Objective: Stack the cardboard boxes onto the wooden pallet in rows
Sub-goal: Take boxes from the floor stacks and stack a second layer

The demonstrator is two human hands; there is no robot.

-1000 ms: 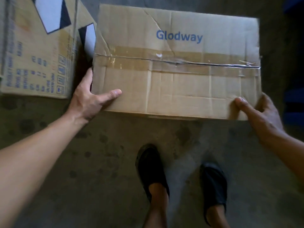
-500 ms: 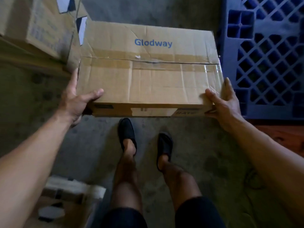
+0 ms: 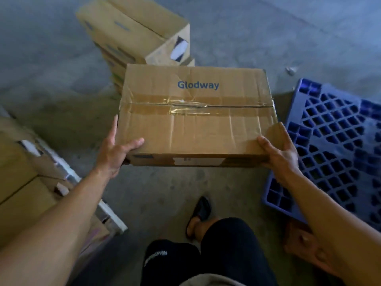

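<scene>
1. Carrying a box up off the floor, out in front of the body, not yet set down on any pallet.
2. Gripped it at the two near corners. Put the left hand on the left end, thumb on top and fingers along the side. Put the right hand on the right end the same way.
3. Held it from both ends like that, most likely, to squeeze a wide box and stop it from tipping or slipping.
4. Kept it away from the legs, probably to leave room for a step, with one shoe down below it.
5. Turned it with the taped top facing up, the blue word on the far half, right way up for reading.
6. Laid its long side from left to right, across the body, with the tape running the same way and the short ends at the hands.
7. Kept it nearly flat, with a bit of the near side showing.
8. Passed near a stack of boxes behind it, more boxes on the left, and a blue pallet on the right.
9. Saw no wooden pallet for sure, only a brown thing by the near edge of the blue pallet, too dim to tell.
</scene>
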